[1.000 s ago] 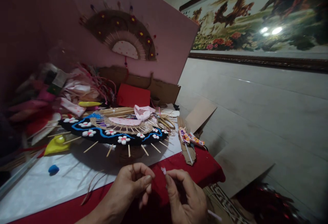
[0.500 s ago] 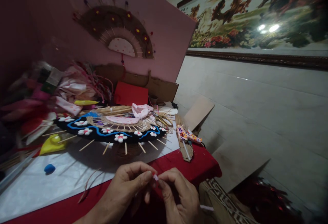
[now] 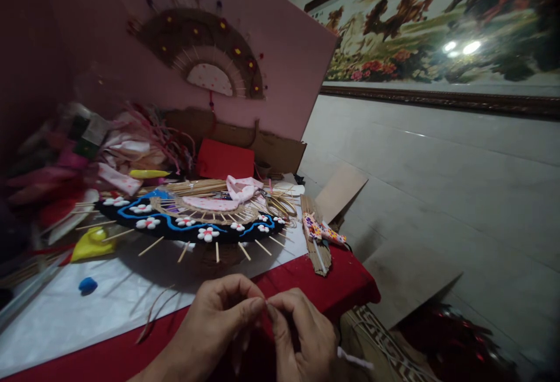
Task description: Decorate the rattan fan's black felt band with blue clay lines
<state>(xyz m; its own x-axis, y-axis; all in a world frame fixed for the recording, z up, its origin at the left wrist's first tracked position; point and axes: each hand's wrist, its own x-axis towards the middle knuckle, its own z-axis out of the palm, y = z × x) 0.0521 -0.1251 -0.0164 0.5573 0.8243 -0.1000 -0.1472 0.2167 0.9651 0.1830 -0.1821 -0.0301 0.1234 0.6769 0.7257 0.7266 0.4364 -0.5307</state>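
My left hand (image 3: 223,315) and my right hand (image 3: 301,329) meet at the fingertips in front of the table edge. Both pinch a thin pale cord, mostly hidden by my fingers. One end of the pale cord (image 3: 355,360) sticks out beyond the right hand. Behind my hands lies a fan-shaped craft piece (image 3: 175,231), black with white flowers, a blue wavy line and thin sticks fanning out. A thin pinkish strand (image 3: 153,312) lies on the table to the left of my left hand.
A blue lump (image 3: 88,286) and a yellow packet (image 3: 93,244) lie at left. Scissors (image 3: 280,206) rest behind the fan, and a stick bundle with floral cloth (image 3: 315,236) sits near the right edge. A second fan (image 3: 205,49) hangs on the pink board.
My fingertips have closed together, covering the pale bit that showed between them. The cord's end shows further out past my right hand. The view has shifted slightly.
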